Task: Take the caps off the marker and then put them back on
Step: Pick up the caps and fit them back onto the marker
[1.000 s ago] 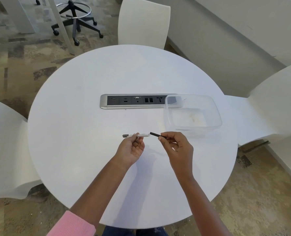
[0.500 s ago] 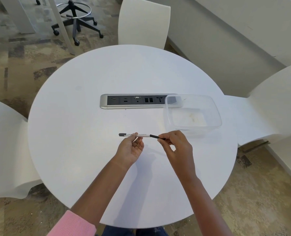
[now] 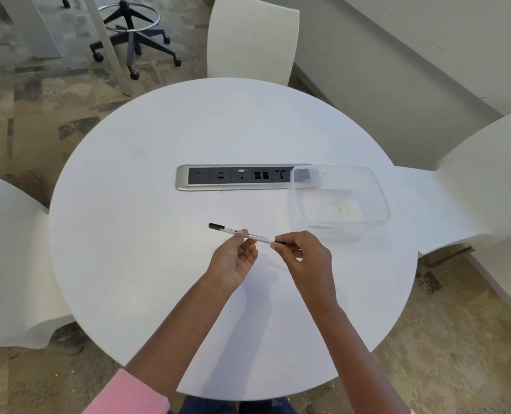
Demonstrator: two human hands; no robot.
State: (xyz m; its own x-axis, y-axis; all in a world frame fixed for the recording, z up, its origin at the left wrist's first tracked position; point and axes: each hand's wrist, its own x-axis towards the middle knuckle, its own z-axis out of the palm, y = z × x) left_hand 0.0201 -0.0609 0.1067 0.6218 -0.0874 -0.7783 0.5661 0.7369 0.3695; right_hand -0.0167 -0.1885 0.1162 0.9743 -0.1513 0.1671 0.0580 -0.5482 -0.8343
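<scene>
A thin white marker [image 3: 255, 236] with black print is held level above the round white table [image 3: 146, 234]. A black cap [image 3: 216, 226] sits on its left end. My left hand [image 3: 233, 258] pinches the barrel near the middle, palm up. My right hand [image 3: 300, 253] grips the black cap on the right end [image 3: 279, 242], which is pressed against the barrel; my fingers hide most of that cap.
A clear plastic container [image 3: 368, 186] stands to the right, overlapping the end of a silver power strip [image 3: 182, 179] set in the table. White chairs [image 3: 251, 37] surround the table, and a black stool base [image 3: 134, 37] is on the carpet.
The right hand brought the black cap from a gap beside the barrel onto the marker's right end. The marker shifted slightly left and tilted, left end higher.
</scene>
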